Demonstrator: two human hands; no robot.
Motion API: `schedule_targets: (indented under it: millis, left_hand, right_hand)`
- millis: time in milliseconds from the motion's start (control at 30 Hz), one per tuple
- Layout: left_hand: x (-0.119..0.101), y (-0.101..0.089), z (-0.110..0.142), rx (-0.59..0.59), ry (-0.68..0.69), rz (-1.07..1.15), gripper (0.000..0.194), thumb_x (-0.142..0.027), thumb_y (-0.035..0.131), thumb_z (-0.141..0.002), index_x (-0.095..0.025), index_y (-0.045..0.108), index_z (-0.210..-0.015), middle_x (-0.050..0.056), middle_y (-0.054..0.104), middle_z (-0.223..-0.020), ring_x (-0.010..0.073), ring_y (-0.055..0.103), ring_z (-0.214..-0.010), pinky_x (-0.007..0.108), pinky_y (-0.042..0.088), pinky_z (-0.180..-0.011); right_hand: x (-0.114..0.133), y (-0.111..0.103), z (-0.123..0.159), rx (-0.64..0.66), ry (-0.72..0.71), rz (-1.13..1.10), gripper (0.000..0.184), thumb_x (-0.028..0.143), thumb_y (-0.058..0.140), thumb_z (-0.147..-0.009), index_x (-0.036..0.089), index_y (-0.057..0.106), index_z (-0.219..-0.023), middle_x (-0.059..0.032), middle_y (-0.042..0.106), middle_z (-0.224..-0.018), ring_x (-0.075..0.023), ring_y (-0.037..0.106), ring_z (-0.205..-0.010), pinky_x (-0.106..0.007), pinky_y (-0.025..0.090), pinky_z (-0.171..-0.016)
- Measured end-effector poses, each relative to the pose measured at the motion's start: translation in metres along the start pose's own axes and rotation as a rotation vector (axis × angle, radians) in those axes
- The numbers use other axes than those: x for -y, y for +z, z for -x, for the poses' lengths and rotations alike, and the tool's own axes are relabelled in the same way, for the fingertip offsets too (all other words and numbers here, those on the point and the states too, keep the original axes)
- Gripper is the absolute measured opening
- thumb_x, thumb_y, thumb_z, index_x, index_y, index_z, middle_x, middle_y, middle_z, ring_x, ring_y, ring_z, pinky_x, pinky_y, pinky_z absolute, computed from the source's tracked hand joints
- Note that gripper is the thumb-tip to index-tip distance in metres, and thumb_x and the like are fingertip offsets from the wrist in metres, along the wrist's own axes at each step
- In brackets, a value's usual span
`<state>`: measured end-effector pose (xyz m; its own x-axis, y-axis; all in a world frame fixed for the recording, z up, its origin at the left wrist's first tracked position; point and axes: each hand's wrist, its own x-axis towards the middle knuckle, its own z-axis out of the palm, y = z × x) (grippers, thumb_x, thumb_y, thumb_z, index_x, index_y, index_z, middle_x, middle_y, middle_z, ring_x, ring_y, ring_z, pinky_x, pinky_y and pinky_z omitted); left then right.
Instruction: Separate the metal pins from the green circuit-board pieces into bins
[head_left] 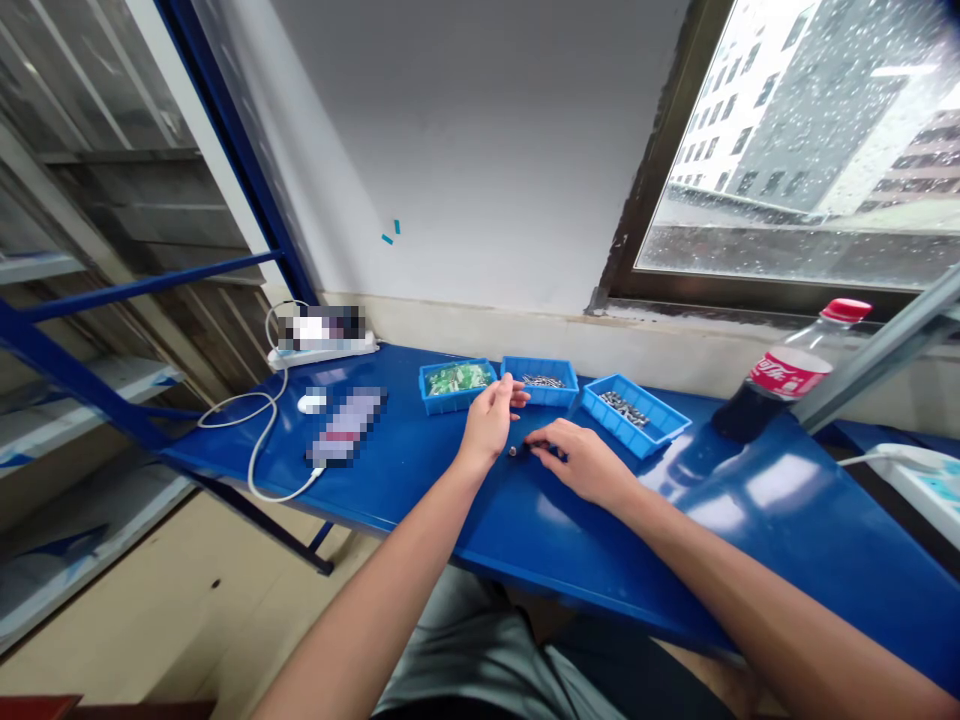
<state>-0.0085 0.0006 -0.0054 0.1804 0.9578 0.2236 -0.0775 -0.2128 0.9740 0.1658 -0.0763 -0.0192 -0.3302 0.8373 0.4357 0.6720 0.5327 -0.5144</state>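
My left hand (491, 412) is raised over the table at the front of the middle blue bin (541, 398), its fingers loosely bent and apart, with nothing visible in them. Low at the tabletop, my right hand (581, 455) has its thumb and fingertips pinched together at a small dark spot; what they hold is too small to make out. A small metal piece (513, 452) lies on the blue table between the two hands. Silvery metal parts (544, 381) fill part of the middle bin. More small metal parts (624, 408) lie in the right blue bin (660, 428).
A left blue bin (450, 403) contains green-and-white packets (459, 377). A cola bottle (784, 370) stands at the right by the window. On the left are a phone-like slab (346, 428) with a white cable (262, 488), a white mouse-like object (312, 402) and a power strip (330, 350).
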Motion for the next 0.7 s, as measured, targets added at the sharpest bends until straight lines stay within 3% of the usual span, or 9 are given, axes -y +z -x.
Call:
schedule_targets:
  millis: [167, 267, 433, 700]
  left_hand:
    - [-0.006, 0.000, 0.009, 0.160, 0.134, -0.303, 0.026, -0.037, 0.059, -0.101, -0.021, 0.077, -0.109, 0.006, 0.082, -0.104, 0.0217, 0.076, -0.097, 0.031, 0.057, -0.086]
    - [-0.013, 0.002, 0.015, 0.255, 0.224, -0.431, 0.024, -0.033, 0.062, -0.099, -0.022, 0.080, -0.111, 0.005, 0.083, -0.110, 0.0223, 0.076, -0.099, 0.031, 0.057, -0.087]
    - [-0.015, 0.002, 0.017, 0.336, 0.286, -0.431, 0.029, -0.040, 0.062, -0.101, -0.024, 0.084, -0.111, 0.005, 0.082, -0.115, 0.0260, 0.077, -0.109, 0.033, 0.058, -0.093]
    - [-0.012, 0.000, 0.014, 0.282, 0.240, -0.379, 0.025, -0.037, 0.070, -0.096, -0.024, 0.085, -0.112, 0.005, 0.082, -0.118, 0.0272, 0.077, -0.115, 0.038, 0.059, -0.104]
  right_hand:
    - [-0.007, -0.001, -0.003, -0.268, 0.164, -0.262, 0.018, 0.032, 0.067, -0.096, 0.024, 0.071, -0.112, -0.0069, 0.078, -0.104, -0.0235, 0.076, -0.090, -0.042, 0.065, -0.086]
    - [-0.006, -0.004, -0.005, -0.374, 0.216, -0.397, 0.024, 0.039, 0.074, -0.093, 0.022, 0.068, -0.109, -0.0086, 0.077, -0.104, -0.0242, 0.078, -0.092, -0.042, 0.066, -0.090]
    - [0.000, -0.009, -0.005, -0.393, 0.212, -0.410, 0.027, 0.044, 0.075, -0.092, 0.023, 0.067, -0.107, -0.0096, 0.075, -0.106, -0.0254, 0.077, -0.099, -0.044, 0.066, -0.095]
    - [0.001, -0.008, -0.003, -0.418, 0.299, -0.518, 0.037, 0.055, 0.080, -0.087, 0.023, 0.067, -0.099, -0.0094, 0.079, -0.101, -0.0285, 0.080, -0.099, -0.046, 0.067, -0.095]
